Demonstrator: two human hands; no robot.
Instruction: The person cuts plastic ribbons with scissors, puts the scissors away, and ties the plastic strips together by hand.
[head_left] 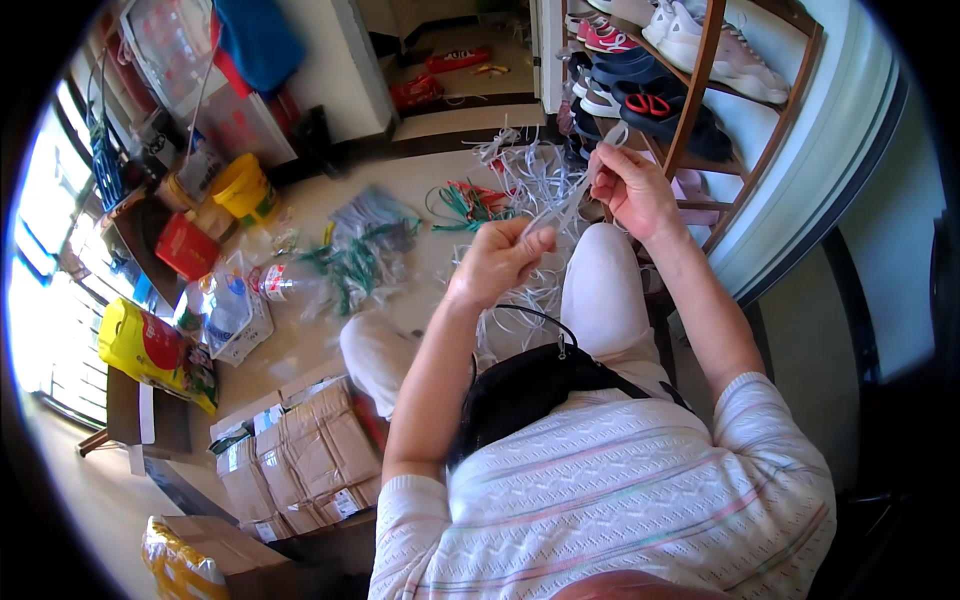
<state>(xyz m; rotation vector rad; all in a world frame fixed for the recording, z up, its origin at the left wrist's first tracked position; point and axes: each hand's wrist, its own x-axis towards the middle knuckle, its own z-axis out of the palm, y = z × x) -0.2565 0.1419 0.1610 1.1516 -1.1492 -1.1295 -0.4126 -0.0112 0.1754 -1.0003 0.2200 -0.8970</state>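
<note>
A whitish plastic strip [572, 210] runs between my two hands above my lap. My left hand [498, 260] is closed in a pinch on its lower end. Higher and to the right, my right hand [638, 192] pinches the strip near its other end, where a loop sticks up past the fingers. Below and beyond them, a tangled heap of similar white strips [545, 180] spreads over the floor and down between my knees. Green and red strips [470, 203] lie beside the heap, left of it. A black bag [525, 390] rests on my lap.
A wooden shoe rack [700, 95] with several shoes stands close on the right. Bundled green strands [350, 265] lie left on the floor, near a white basket [243, 330], a yellow bucket [245, 190] and a red container [187, 247]. Tied flattened cardboard [300, 455] sits lower left.
</note>
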